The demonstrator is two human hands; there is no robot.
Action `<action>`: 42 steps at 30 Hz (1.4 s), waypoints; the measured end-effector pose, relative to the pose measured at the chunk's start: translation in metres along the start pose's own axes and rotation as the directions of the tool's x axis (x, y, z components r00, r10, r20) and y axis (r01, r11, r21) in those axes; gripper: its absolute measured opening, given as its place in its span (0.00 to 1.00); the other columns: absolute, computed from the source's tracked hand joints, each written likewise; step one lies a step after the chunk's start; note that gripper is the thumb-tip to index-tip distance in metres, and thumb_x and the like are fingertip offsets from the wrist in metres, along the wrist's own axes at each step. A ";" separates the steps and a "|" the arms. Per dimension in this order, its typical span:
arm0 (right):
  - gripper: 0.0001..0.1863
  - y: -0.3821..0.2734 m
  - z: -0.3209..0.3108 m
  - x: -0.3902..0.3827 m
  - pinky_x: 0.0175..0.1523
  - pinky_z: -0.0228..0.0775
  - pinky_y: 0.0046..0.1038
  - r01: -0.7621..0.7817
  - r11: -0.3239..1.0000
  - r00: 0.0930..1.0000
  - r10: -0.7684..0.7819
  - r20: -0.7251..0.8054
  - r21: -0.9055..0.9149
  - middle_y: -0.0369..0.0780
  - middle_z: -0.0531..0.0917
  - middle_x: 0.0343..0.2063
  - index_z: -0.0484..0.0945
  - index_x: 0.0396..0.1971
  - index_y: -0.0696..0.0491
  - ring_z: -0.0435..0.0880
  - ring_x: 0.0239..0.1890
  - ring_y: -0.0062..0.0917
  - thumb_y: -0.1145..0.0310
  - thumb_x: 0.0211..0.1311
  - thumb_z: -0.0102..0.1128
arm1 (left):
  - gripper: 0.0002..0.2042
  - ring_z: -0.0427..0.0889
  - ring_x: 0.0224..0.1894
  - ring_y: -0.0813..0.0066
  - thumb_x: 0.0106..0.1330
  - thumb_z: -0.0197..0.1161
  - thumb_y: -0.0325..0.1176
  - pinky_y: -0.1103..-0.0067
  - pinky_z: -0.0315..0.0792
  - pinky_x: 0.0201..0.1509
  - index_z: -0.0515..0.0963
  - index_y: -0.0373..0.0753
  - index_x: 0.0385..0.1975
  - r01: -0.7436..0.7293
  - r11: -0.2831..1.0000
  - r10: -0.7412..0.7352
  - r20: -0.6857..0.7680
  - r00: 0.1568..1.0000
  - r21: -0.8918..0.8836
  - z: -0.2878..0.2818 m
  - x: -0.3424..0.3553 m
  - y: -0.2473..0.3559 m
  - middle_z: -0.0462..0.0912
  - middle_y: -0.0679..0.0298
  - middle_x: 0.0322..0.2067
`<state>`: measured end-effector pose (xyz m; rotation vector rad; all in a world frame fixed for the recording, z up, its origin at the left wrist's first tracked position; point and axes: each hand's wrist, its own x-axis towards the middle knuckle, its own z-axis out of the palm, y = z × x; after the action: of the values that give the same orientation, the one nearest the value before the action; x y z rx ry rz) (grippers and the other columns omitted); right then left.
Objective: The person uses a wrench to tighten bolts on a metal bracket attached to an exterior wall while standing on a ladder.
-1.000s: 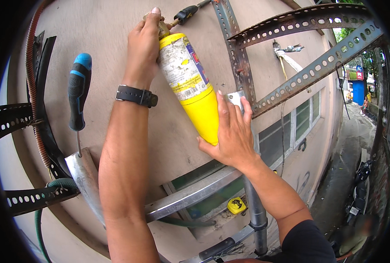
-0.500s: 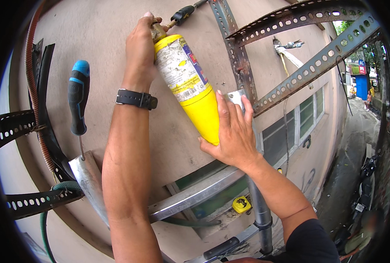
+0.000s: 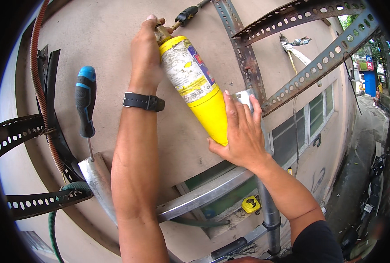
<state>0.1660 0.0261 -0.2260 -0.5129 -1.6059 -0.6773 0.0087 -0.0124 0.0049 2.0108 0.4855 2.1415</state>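
Canister (image 3: 194,83), yellow with worn label, is slanting before beige wall (image 3: 103,35), top toward upper left, base toward lower right; left hand (image 3: 146,48) is gripping brass fitting (image 3: 161,34) at its top, fingers curling around, partly hidden; right hand (image 3: 244,138) is cupping base, thumb at lower edge, fingers extending up along side, fingertips near silver plate (image 3: 244,97); black handle (image 3: 186,16) is sitting beyond fitting; blue-black screwdriver (image 3: 86,103) is standing upright at left; yellow tape measure (image 3: 250,204) is lying below right hand

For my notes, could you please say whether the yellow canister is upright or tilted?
Tilted: the yellow canister slants from its brass fitting, upper left, to its base, lower right.
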 end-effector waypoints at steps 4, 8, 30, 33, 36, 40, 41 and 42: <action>0.63 0.002 0.005 -0.003 0.77 0.37 0.58 0.013 1.000 1.000 -0.013 0.007 -0.017 0.51 0.72 0.53 0.43 0.76 0.62 0.74 0.55 0.39 0.49 0.50 0.73 | 0.26 0.88 0.36 0.69 0.76 0.51 0.50 0.75 0.87 0.39 0.75 0.29 0.56 -0.024 0.999 0.025 -0.013 1.000 0.042 0.000 -0.002 -0.001 0.83 0.54 0.37; 0.63 0.002 0.007 -0.004 0.76 0.36 0.58 0.016 1.000 1.000 -0.016 0.009 -0.020 0.51 0.72 0.53 0.42 0.76 0.61 0.74 0.55 0.39 0.48 0.50 0.73 | 0.26 0.89 0.36 0.68 0.76 0.52 0.51 0.75 0.88 0.38 0.75 0.29 0.55 -0.049 0.997 0.050 -0.021 0.999 0.056 0.000 -0.004 -0.002 0.83 0.53 0.37; 0.63 0.001 0.007 -0.003 0.77 0.37 0.58 0.007 1.000 1.000 -0.007 -0.010 -0.011 0.50 0.73 0.53 0.43 0.77 0.59 0.75 0.55 0.39 0.50 0.49 0.74 | 0.24 0.90 0.36 0.65 0.76 0.53 0.50 0.73 0.88 0.37 0.74 0.29 0.50 -0.043 0.992 0.045 -0.008 0.999 0.118 -0.003 -0.004 0.000 0.83 0.51 0.37; 0.63 0.001 0.007 -0.003 0.77 0.36 0.58 0.008 1.000 1.000 -0.008 -0.015 -0.004 0.50 0.73 0.53 0.43 0.77 0.59 0.74 0.55 0.39 0.50 0.48 0.74 | 0.24 0.90 0.36 0.64 0.76 0.53 0.50 0.73 0.88 0.38 0.74 0.30 0.50 -0.039 0.992 0.042 -0.021 0.999 0.116 -0.001 -0.004 0.000 0.83 0.50 0.37; 0.63 0.001 0.007 -0.003 0.77 0.36 0.58 0.003 1.000 1.000 -0.003 -0.006 -0.001 0.50 0.73 0.53 0.43 0.77 0.59 0.74 0.55 0.39 0.50 0.48 0.74 | 0.23 0.90 0.37 0.64 0.76 0.54 0.49 0.73 0.89 0.38 0.74 0.30 0.50 -0.038 0.994 0.041 -0.028 0.999 0.101 -0.001 -0.004 0.000 0.83 0.50 0.37; 0.63 0.001 0.007 -0.003 0.77 0.35 0.58 0.001 1.000 1.000 -0.001 -0.001 0.007 0.50 0.72 0.53 0.43 0.77 0.59 0.74 0.55 0.39 0.50 0.48 0.74 | 0.23 0.90 0.37 0.64 0.76 0.54 0.49 0.72 0.89 0.38 0.74 0.30 0.50 -0.046 0.994 0.047 -0.011 0.999 0.096 -0.003 -0.004 -0.001 0.83 0.50 0.37; 0.63 0.001 0.008 -0.003 0.77 0.36 0.58 0.004 1.000 1.000 -0.004 -0.003 0.006 0.50 0.72 0.53 0.43 0.77 0.59 0.74 0.55 0.39 0.51 0.48 0.74 | 0.23 0.90 0.37 0.64 0.76 0.54 0.49 0.72 0.89 0.38 0.73 0.30 0.50 -0.051 0.994 0.051 -0.007 0.999 0.098 -0.003 -0.003 -0.002 0.83 0.50 0.37; 0.63 0.002 0.008 -0.004 0.77 0.36 0.58 0.006 1.000 1.000 -0.006 -0.005 0.004 0.50 0.72 0.53 0.43 0.77 0.59 0.74 0.55 0.39 0.51 0.48 0.74 | 0.23 0.90 0.37 0.64 0.76 0.54 0.49 0.72 0.89 0.38 0.73 0.30 0.50 -0.055 0.993 0.056 -0.003 0.998 0.100 -0.003 -0.003 -0.002 0.83 0.50 0.37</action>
<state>0.1617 0.0330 -0.2299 -0.5029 -1.6046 -0.6792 0.0060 -0.0122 0.0013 2.0939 0.5545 2.1977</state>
